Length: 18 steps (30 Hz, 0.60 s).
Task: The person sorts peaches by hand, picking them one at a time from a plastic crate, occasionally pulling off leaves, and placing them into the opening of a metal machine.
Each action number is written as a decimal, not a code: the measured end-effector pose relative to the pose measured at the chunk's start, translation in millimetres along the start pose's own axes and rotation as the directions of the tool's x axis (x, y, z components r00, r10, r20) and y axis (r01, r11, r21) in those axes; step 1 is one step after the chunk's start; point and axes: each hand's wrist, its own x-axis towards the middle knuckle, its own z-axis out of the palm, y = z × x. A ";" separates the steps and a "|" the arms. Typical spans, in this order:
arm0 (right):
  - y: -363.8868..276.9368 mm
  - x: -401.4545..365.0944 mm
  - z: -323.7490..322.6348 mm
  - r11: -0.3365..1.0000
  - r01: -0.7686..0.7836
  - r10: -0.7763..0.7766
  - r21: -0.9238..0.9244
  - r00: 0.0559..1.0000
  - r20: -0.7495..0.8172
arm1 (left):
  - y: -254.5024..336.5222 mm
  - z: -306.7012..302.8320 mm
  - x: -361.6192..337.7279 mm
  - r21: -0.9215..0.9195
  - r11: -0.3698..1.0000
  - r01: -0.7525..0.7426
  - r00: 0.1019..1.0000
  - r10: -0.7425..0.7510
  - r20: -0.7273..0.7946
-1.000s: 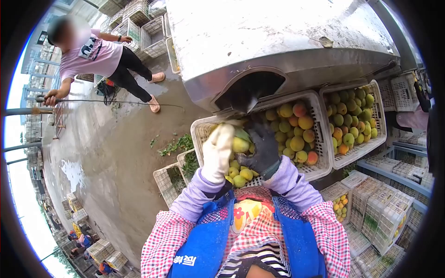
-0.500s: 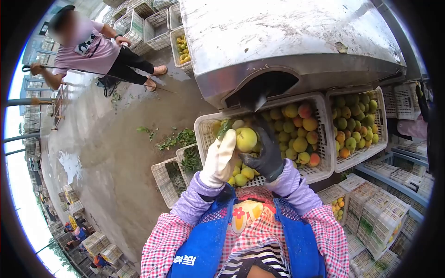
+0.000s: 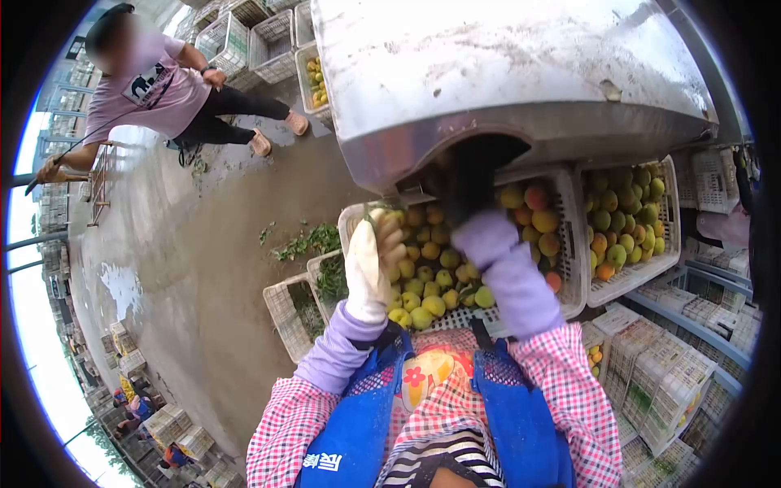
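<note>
My left hand [image 3: 373, 264], in a white glove, is over the left end of a white plastic crate [image 3: 579, 244]. Its blurred fingers look spread above the fruit and show nothing gripped. Yellow-green, peach-like fruits [image 3: 433, 281], a few blushed red or orange, fill much of the crate. My right hand [image 3: 472, 183], in a black glove, reaches into the dark opening of a metal machine [image 3: 382, 154] above the crate. Shadow and motion hide its fingers there.
A second crate of fruit [image 3: 622, 220] stands to the right. Leafy cuttings [image 3: 309, 242] lie on the wet floor beside small crates [image 3: 289, 313]. At upper left a person in a pink shirt [image 3: 154, 89] holds a thin stick. Stacked crates [image 3: 659, 374] fill the lower right.
The large yellow-green fruit between my hands is gone from view. My right hand has moved up into the machine's opening. My left hand has shifted slightly left and its fingers have opened.
</note>
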 end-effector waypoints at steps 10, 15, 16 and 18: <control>63.2 -63.6 -33.2 0.985 -0.173 0.131 -0.015 0.684 0.717 | -125.4 -40.7 27.2 0.832 -0.070 -0.551 0.668 -0.634 0.389; 104.9 -188.1 2.5 0.965 0.098 0.242 -0.241 0.001 0.970 | -189.9 -40.8 11.0 0.624 -0.330 -0.708 0.523 -0.839 0.150; 100.0 -195.4 2.1 0.971 0.176 0.176 -0.160 -0.078 0.981 | -193.8 -37.7 11.7 0.592 -0.346 -0.728 0.520 -0.842 0.148; 91.7 -204.8 3.8 0.950 0.310 0.037 0.037 -0.231 0.972 | -198.0 -32.1 14.5 0.565 -0.367 -0.739 0.507 -0.855 0.107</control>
